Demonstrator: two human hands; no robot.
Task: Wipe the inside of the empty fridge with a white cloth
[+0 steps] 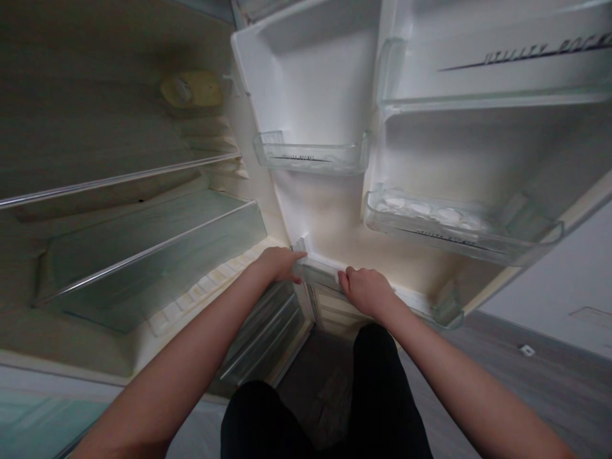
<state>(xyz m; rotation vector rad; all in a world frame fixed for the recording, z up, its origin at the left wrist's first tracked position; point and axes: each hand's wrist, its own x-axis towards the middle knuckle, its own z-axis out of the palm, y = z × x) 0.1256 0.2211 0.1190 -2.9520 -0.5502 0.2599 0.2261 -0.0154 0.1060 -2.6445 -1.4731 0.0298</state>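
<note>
I look down into an open fridge. My left hand (281,263) and my right hand (367,291) both grip the rim of the lowest clear door bin (318,275) at the bottom of the open fridge door (325,210). The left hand's fingers curl over the bin's left corner. The right hand's fingers are closed over the rim further right. The bin's right end (447,311) shows past the right wrist.
Two clear door shelves (310,156) hang higher on the door; another (459,229) holds an egg tray. Glass shelves (143,248) fill the fridge interior at left, with a yellowish dial (191,89) on its wall. Grey wood floor (540,376) lies at right. My dark-clothed legs stand below.
</note>
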